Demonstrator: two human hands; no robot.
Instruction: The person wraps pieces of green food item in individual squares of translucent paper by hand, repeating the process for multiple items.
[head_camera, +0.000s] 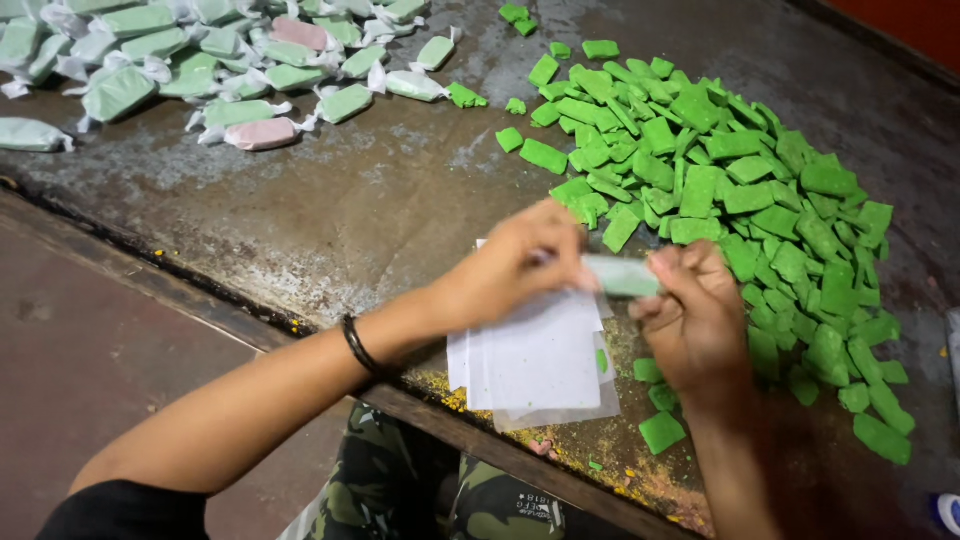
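Note:
Both my hands hold one green piece wrapped in thin white paper (620, 275) just above the worn dark table (380, 200). My left hand (515, 262), with a black band on its wrist, pinches the paper's left end. My right hand (690, 315) grips the right end. A stack of white paper sheets (535, 365) lies under my hands near the table's front edge. A big heap of bare green blocks (730, 190) spreads to the right and behind my hands.
Wrapped pieces (200, 60), mostly green and a few pink, are piled at the far left. Loose green blocks (660, 430) lie by the table's front edge. Yellow crumbs speckle that edge. My camouflage trousers (420, 490) show below.

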